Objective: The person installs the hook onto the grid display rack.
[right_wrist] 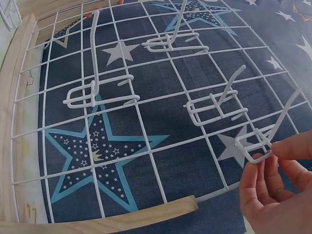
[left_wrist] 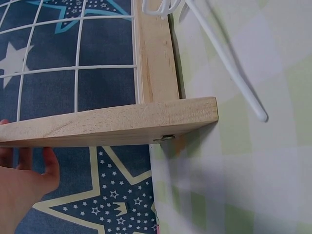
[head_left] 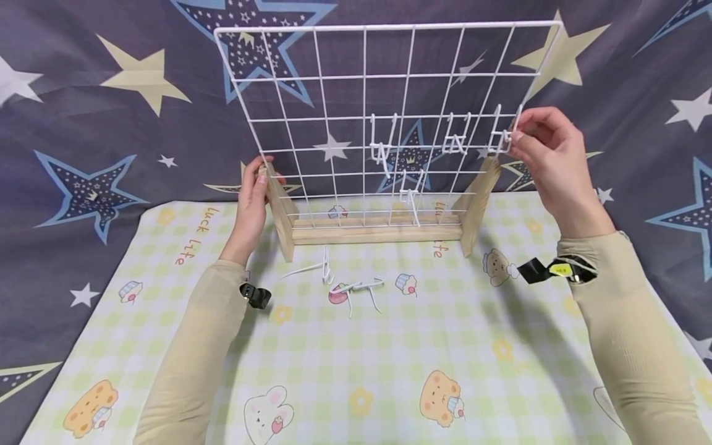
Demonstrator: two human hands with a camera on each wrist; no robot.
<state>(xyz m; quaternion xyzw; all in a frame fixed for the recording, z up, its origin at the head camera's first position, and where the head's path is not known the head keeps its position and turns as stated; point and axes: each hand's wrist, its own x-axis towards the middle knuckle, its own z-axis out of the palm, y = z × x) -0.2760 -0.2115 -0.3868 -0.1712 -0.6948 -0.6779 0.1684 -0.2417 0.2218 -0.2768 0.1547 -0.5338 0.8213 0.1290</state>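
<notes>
A white wire grid [head_left: 364, 86] stands upright in a wooden base, with a left upright [head_left: 278, 216] and a right upright [head_left: 477, 207]. My left hand [head_left: 251, 201] grips the left upright near its top, thumb in front and fingers behind. At the grid's right edge, my right hand [head_left: 556, 164] pinches a white wire hook [right_wrist: 256, 145] between thumb and fingers, with the hook lying against the grid wires. Other white hooks hang on the grid: one near the middle [head_left: 384, 148], one right of it [head_left: 457, 137] and one lower down [head_left: 410, 196].
Several loose white hooks lie on the checked tablecloth in front of the base, one standing on its side [head_left: 326, 267] and others lying together [head_left: 356, 287]. A wooden crossbar [head_left: 378, 233] joins the uprights. Behind the grid hangs a dark star-patterned cloth [head_left: 183, 142].
</notes>
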